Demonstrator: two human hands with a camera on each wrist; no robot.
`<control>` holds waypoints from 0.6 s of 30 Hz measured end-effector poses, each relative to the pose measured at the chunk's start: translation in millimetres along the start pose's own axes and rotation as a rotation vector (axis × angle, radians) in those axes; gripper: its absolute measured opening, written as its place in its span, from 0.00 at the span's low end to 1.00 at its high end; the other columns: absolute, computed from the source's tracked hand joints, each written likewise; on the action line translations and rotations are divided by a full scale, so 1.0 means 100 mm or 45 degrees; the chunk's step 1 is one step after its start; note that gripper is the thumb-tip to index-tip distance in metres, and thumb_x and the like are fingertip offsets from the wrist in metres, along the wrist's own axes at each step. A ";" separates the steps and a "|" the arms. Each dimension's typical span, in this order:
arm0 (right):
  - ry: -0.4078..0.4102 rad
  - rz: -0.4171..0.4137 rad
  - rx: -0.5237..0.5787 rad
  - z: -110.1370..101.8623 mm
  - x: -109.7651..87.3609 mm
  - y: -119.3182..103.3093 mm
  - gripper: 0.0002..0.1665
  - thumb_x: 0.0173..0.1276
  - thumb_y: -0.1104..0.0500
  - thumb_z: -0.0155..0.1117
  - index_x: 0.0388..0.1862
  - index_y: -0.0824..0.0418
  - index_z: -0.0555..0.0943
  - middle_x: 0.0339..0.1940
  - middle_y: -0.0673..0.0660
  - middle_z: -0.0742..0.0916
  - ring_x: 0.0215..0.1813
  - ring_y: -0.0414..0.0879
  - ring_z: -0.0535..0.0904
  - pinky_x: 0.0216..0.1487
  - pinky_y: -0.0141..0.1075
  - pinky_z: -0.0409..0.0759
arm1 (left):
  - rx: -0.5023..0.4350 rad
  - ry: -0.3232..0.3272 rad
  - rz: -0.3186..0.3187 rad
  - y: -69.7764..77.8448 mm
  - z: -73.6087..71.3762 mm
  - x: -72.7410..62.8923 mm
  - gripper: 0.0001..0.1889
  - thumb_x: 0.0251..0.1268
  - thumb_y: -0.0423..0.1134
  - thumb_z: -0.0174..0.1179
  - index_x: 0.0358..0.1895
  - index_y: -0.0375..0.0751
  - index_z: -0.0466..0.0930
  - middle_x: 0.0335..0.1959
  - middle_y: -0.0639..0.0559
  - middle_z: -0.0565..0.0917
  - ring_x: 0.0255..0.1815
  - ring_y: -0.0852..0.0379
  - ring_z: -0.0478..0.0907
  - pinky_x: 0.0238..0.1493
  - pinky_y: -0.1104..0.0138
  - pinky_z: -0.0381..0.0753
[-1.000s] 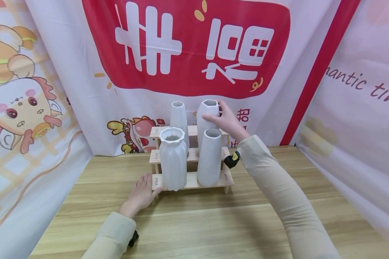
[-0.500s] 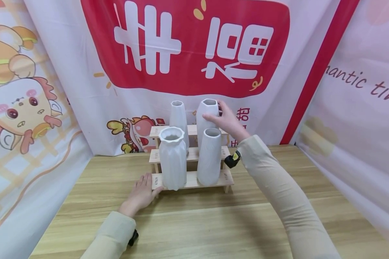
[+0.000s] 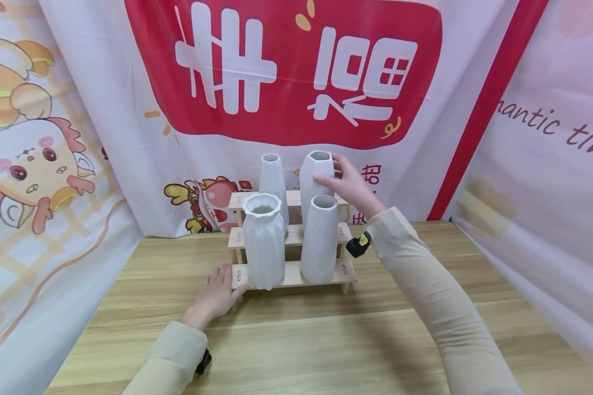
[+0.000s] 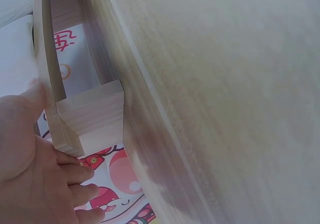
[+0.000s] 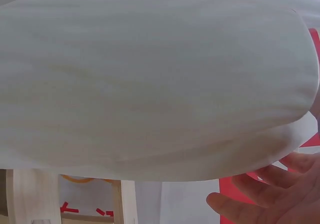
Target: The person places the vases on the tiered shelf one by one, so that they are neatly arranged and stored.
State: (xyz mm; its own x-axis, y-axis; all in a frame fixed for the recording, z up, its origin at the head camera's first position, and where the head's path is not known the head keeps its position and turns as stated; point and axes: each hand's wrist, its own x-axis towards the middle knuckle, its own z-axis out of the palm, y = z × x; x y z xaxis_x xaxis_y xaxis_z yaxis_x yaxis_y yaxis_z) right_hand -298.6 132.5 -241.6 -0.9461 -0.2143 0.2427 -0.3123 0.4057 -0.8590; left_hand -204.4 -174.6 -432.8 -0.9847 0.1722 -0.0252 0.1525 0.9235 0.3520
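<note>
My right hand [image 3: 348, 184] holds the upper part of the white back-right vase [image 3: 312, 171], its thumb on the front and the fingers around the right side. In the right wrist view, a white front vase [image 5: 150, 89] fills most of the picture, with the right fingers [image 5: 270, 184] at lower right. My left hand [image 3: 214, 296] lies beside the left end of a three-step wooden stand [image 3: 291, 274], fingers straight and thumb against the lowest step. The left wrist view shows that thumb [image 4: 35, 97] on the step's end.
On the stand's left side are a ribbed vase [image 3: 264, 247] with a scalloped rim and a slim vase [image 3: 272, 175] behind it. A smooth vase [image 3: 320, 241] stands at front right. Printed cloth [image 3: 286, 126] hangs close behind. The wooden table [image 3: 296, 345] extends around the stand.
My right hand and wrist have shifted slightly to the right, the thumb sliding a little along the back-right vase. The left hand and the vases have stayed in place.
</note>
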 end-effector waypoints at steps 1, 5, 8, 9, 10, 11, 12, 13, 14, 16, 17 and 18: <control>0.000 -0.004 -0.003 -0.01 0.00 0.01 0.46 0.54 0.41 0.68 0.68 0.46 0.58 0.63 0.51 0.70 0.59 0.49 0.69 0.53 0.47 0.74 | 0.000 -0.001 0.000 0.00 0.00 0.00 0.41 0.71 0.55 0.41 0.67 0.19 0.40 0.68 0.25 0.44 0.68 0.31 0.41 0.66 0.44 0.41; -0.007 -0.010 0.003 -0.03 -0.02 0.04 0.47 0.53 0.40 0.68 0.69 0.45 0.58 0.63 0.51 0.70 0.58 0.48 0.69 0.53 0.47 0.73 | 0.000 -0.004 0.002 0.00 0.00 0.01 0.41 0.71 0.55 0.41 0.67 0.19 0.40 0.68 0.25 0.44 0.68 0.31 0.41 0.66 0.44 0.40; -0.005 -0.002 0.007 -0.06 -0.03 0.07 0.48 0.52 0.39 0.68 0.69 0.45 0.58 0.63 0.51 0.71 0.58 0.48 0.69 0.54 0.47 0.73 | -0.002 -0.005 0.004 0.00 0.00 0.01 0.41 0.71 0.55 0.41 0.67 0.19 0.40 0.68 0.25 0.45 0.68 0.31 0.41 0.66 0.44 0.40; -0.006 0.000 0.003 -0.07 -0.04 0.07 0.48 0.52 0.38 0.68 0.69 0.45 0.58 0.63 0.51 0.70 0.59 0.49 0.69 0.54 0.48 0.73 | -0.002 -0.004 0.005 0.00 0.00 0.02 0.41 0.71 0.55 0.41 0.67 0.19 0.40 0.68 0.25 0.45 0.68 0.31 0.42 0.65 0.43 0.40; -0.006 0.002 -0.007 -0.08 -0.05 0.08 0.48 0.52 0.38 0.67 0.69 0.46 0.57 0.64 0.52 0.70 0.59 0.49 0.69 0.55 0.48 0.72 | -0.002 -0.005 0.006 0.00 0.00 0.02 0.41 0.71 0.55 0.41 0.67 0.19 0.40 0.68 0.25 0.45 0.68 0.31 0.42 0.65 0.43 0.40; -0.004 0.004 -0.017 -0.09 -0.06 0.09 0.49 0.53 0.38 0.67 0.69 0.47 0.57 0.64 0.52 0.70 0.60 0.50 0.68 0.55 0.49 0.72 | -0.001 -0.005 0.006 0.00 0.00 0.02 0.41 0.71 0.55 0.41 0.67 0.19 0.40 0.68 0.25 0.45 0.68 0.31 0.42 0.65 0.43 0.40; -0.004 0.004 -0.028 -0.10 -0.07 0.10 0.49 0.53 0.38 0.67 0.70 0.48 0.57 0.64 0.53 0.70 0.61 0.51 0.68 0.56 0.50 0.71 | 0.002 -0.005 0.007 0.00 0.00 0.02 0.41 0.71 0.55 0.41 0.67 0.19 0.41 0.68 0.25 0.45 0.68 0.31 0.42 0.65 0.43 0.40; -0.004 0.006 -0.039 -0.11 -0.09 0.11 0.49 0.53 0.37 0.66 0.70 0.48 0.56 0.65 0.54 0.69 0.61 0.51 0.67 0.56 0.50 0.71 | 0.004 -0.005 0.007 0.00 0.00 0.02 0.41 0.71 0.55 0.42 0.67 0.19 0.41 0.68 0.25 0.45 0.68 0.31 0.42 0.65 0.43 0.40; -0.008 0.008 -0.047 -0.12 -0.10 0.12 0.49 0.54 0.37 0.66 0.70 0.49 0.56 0.65 0.54 0.69 0.62 0.52 0.66 0.56 0.51 0.70 | 0.008 -0.005 0.006 0.00 0.00 0.02 0.41 0.71 0.55 0.42 0.67 0.19 0.41 0.68 0.25 0.45 0.68 0.31 0.42 0.65 0.43 0.40; -0.013 0.012 -0.065 -0.13 -0.13 0.15 0.50 0.55 0.37 0.65 0.71 0.50 0.55 0.66 0.55 0.68 0.63 0.53 0.65 0.57 0.53 0.69 | 0.016 -0.003 0.006 0.00 0.00 0.03 0.41 0.71 0.55 0.42 0.67 0.19 0.41 0.68 0.25 0.46 0.68 0.31 0.43 0.65 0.43 0.41; -0.015 0.017 -0.070 -0.14 -0.15 0.16 0.50 0.55 0.37 0.65 0.71 0.49 0.55 0.67 0.55 0.68 0.64 0.53 0.65 0.57 0.53 0.69 | 0.018 -0.003 0.005 0.00 0.01 0.03 0.42 0.71 0.55 0.42 0.67 0.19 0.41 0.68 0.25 0.46 0.68 0.31 0.43 0.65 0.43 0.41; -0.019 0.021 -0.078 -0.14 -0.17 0.18 0.50 0.55 0.36 0.64 0.72 0.49 0.54 0.67 0.55 0.67 0.64 0.53 0.64 0.58 0.54 0.68 | 0.019 -0.003 0.003 0.00 0.01 0.03 0.42 0.70 0.55 0.42 0.67 0.19 0.41 0.68 0.25 0.46 0.68 0.31 0.43 0.65 0.43 0.41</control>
State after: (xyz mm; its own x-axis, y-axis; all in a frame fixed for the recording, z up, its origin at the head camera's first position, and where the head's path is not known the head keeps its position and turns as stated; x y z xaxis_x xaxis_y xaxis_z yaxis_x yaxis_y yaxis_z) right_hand -289.8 156.3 -254.8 -0.9499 -0.2203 0.2216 -0.3018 0.4626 -0.8336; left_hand -207.2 -173.4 -433.3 -0.9841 0.1754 -0.0269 0.1561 0.9280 0.3382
